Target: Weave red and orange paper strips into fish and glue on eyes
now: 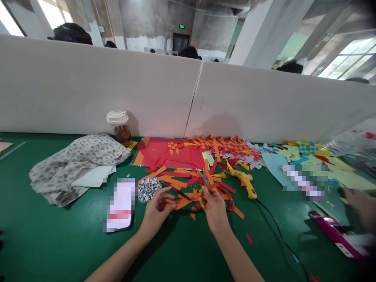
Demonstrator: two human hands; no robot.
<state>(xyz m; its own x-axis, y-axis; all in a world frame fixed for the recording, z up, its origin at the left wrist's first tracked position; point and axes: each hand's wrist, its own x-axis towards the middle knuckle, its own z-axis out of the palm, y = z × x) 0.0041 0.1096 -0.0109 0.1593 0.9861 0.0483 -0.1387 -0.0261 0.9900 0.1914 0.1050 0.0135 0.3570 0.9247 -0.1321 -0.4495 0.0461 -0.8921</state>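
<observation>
My left hand (161,204) is closed, with thumb and fingertips pinching an orange paper piece (182,203). Opposite it, my right hand (215,206) is closed too, its fingertips on a small yellow paper piece (201,199) at the right end of the orange paper. Scissors with red handles (231,200) show around the right hand, blades pointing away; the hand covers their middle, so whether it touches them is hidden. A dark slim pen-like tool (180,192) lies just beyond the left fingers. Orange and red paper strips (173,182) are scattered beyond both hands.
A yellow glue gun (242,178) with a black cord lies right. Left are a patterned round case (149,189), a phone (120,205), a cloth (79,164) and a lidded cup (120,127). Woven paper fish (226,145) line the white partition (164,94). Another person's hand (360,205) is far right.
</observation>
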